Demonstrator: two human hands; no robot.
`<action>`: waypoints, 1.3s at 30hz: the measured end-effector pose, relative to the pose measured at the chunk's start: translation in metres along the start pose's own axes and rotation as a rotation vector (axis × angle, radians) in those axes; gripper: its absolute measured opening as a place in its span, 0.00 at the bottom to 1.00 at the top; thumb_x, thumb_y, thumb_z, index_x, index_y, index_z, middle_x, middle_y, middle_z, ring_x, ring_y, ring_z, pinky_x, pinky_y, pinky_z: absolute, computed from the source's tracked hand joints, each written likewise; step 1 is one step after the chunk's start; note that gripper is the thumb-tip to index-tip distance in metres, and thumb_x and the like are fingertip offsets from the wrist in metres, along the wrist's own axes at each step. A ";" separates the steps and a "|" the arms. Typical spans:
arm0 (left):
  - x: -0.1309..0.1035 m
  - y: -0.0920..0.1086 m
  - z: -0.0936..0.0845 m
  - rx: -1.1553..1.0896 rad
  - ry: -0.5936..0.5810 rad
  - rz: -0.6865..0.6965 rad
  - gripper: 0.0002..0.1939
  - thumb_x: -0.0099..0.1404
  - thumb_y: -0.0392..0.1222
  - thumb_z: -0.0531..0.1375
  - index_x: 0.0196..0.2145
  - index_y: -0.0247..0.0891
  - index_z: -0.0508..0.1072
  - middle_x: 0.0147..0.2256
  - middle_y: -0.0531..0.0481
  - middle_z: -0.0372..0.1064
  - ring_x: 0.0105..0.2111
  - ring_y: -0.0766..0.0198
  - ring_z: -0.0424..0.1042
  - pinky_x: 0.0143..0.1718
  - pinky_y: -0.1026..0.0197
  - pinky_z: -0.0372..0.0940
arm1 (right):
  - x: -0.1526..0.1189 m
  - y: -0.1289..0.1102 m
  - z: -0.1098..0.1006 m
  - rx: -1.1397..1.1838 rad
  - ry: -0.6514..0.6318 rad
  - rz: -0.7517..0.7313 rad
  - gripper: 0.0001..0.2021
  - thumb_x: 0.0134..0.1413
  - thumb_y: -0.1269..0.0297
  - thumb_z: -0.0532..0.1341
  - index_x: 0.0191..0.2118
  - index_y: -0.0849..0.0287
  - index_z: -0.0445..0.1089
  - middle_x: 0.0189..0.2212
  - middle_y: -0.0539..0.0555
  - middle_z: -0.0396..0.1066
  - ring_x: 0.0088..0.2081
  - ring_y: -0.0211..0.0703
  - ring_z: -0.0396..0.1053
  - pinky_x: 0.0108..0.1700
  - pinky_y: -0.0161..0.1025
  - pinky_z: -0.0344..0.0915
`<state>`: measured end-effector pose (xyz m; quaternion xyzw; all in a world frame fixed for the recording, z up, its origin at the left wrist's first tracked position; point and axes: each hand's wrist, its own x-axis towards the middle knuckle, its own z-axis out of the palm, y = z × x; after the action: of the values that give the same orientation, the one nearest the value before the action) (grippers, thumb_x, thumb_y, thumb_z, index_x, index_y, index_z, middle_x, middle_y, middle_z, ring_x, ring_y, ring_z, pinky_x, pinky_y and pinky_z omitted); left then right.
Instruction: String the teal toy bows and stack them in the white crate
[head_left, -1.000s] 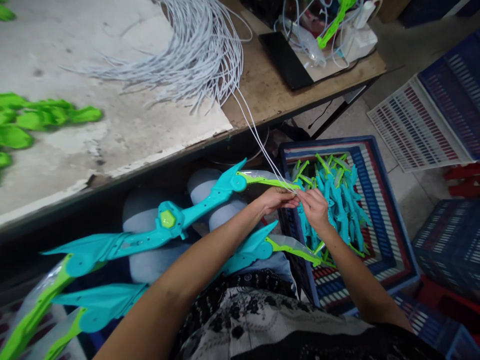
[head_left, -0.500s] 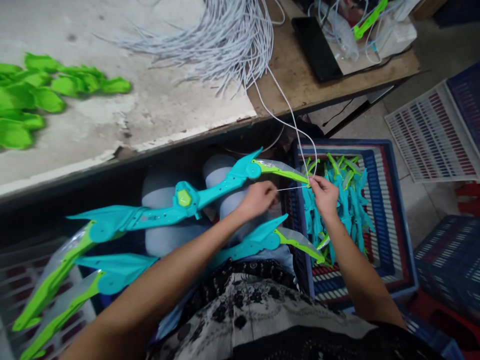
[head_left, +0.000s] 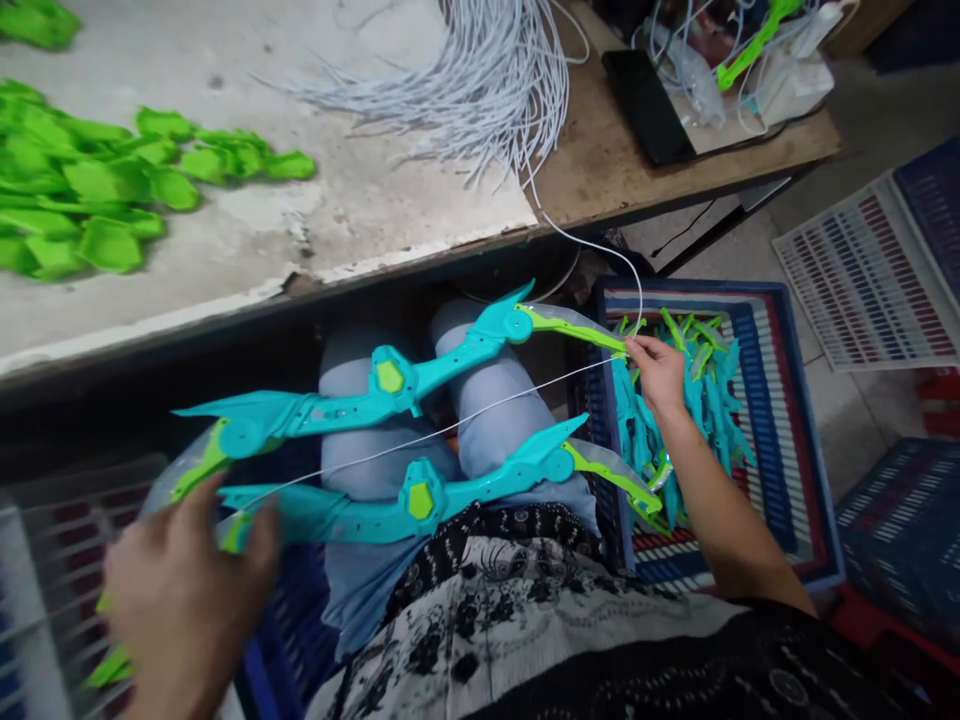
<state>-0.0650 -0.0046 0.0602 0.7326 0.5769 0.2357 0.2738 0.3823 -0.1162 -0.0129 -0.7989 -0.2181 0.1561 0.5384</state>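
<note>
touching right fingers (head_left: pixel 643 348); bow tip (head_left: pixel 611 341), white cord (head_left: pixel 640 300)

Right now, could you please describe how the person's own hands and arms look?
The left hand and right hand are both ungloved. The right forearm is bare, with no watch or bracelet visible, until black-and-pale patterned clothing hides the arm. The left hand is too blurred to rule out a ring.

markings: none legible in head view; turquoise bow-shaped piece (head_left: pixel 457 368), its green badge (head_left: pixel 390 376), black slab on the table (head_left: pixel 579 190) and blue crate (head_left: pixel 810 420) checked, no letter, number, brand or sign readable on any
</note>
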 end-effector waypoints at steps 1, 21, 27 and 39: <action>-0.005 0.021 0.022 0.151 0.046 0.149 0.18 0.58 0.47 0.62 0.47 0.43 0.71 0.41 0.49 0.71 0.50 0.43 0.66 0.45 0.47 0.66 | -0.002 -0.004 -0.005 0.005 0.016 -0.018 0.12 0.39 0.56 0.67 0.29 0.60 0.77 0.28 0.52 0.75 0.31 0.40 0.69 0.35 0.38 0.67; -0.001 0.120 0.155 0.109 -0.295 0.622 0.22 0.64 0.45 0.58 0.53 0.33 0.69 0.52 0.30 0.62 0.52 0.42 0.62 0.49 0.41 0.61 | -0.100 -0.018 -0.082 -0.265 -0.069 -0.076 0.10 0.49 0.57 0.63 0.31 0.58 0.77 0.28 0.52 0.76 0.29 0.41 0.70 0.34 0.39 0.67; -0.030 0.151 0.200 -0.514 -0.943 0.108 0.10 0.63 0.35 0.55 0.37 0.35 0.76 0.34 0.44 0.73 0.35 0.61 0.72 0.39 0.57 0.68 | -0.106 -0.001 -0.079 -0.393 -0.048 -0.204 0.09 0.54 0.59 0.61 0.32 0.57 0.76 0.29 0.52 0.75 0.29 0.40 0.69 0.33 0.38 0.66; -0.035 0.181 0.272 -0.964 -1.256 -0.774 0.09 0.65 0.27 0.53 0.34 0.30 0.73 0.24 0.49 0.71 0.21 0.70 0.70 0.25 0.68 0.65 | -0.105 0.014 -0.072 -0.524 -0.078 -0.421 0.09 0.59 0.63 0.58 0.34 0.57 0.75 0.31 0.54 0.75 0.35 0.43 0.72 0.39 0.41 0.69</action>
<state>0.2364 -0.1072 -0.0201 0.2846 0.3655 -0.1021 0.8803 0.3303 -0.2320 0.0025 -0.8410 -0.4314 0.0104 0.3263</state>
